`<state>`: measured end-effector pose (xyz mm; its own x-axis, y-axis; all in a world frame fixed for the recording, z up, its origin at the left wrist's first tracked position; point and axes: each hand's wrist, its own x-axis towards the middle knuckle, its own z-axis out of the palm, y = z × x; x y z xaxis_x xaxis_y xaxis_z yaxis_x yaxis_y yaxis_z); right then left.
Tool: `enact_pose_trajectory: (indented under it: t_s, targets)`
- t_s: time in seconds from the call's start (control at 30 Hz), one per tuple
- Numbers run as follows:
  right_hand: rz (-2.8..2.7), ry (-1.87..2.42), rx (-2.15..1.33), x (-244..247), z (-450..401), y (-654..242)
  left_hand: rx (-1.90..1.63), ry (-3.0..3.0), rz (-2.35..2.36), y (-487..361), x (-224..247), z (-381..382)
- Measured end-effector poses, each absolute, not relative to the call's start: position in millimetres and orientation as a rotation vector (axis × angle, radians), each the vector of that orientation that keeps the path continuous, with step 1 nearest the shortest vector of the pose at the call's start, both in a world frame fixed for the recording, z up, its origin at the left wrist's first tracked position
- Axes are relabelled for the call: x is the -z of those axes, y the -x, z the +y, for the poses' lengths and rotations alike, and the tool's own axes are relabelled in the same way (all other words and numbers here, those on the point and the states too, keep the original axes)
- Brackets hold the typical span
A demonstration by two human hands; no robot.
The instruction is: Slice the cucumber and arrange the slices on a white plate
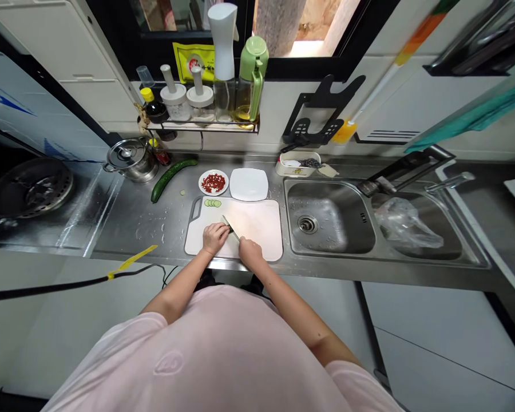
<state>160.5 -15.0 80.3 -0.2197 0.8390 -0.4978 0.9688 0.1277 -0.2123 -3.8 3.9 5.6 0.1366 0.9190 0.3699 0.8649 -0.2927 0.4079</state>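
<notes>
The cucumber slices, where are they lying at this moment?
In the head view, the cucumber slices lie near the far left corner of the white cutting board, beyond the left hand and close to the plate of red pieces.

Knife (226, 220) slanting over white cutting board (266, 229); dark piece (230, 229) beside it, partly hidden.

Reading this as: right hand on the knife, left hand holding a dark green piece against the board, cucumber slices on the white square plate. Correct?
Not the slices: the head view shows the cucumber slices on the cutting board, near its handle, not on the plate. The rest stands: right hand on the knife, left hand holding the dark green piece.
</notes>
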Motion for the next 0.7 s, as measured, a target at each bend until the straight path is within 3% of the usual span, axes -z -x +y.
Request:
enact_pose_trajectory:
  t_s: [0.7]
  targets:
    - [2.118, -1.756, 0.693, -79.3, -51.1, -188.7, -0.881, -2.257, 1.799, 2.1, -9.3, 2.9]
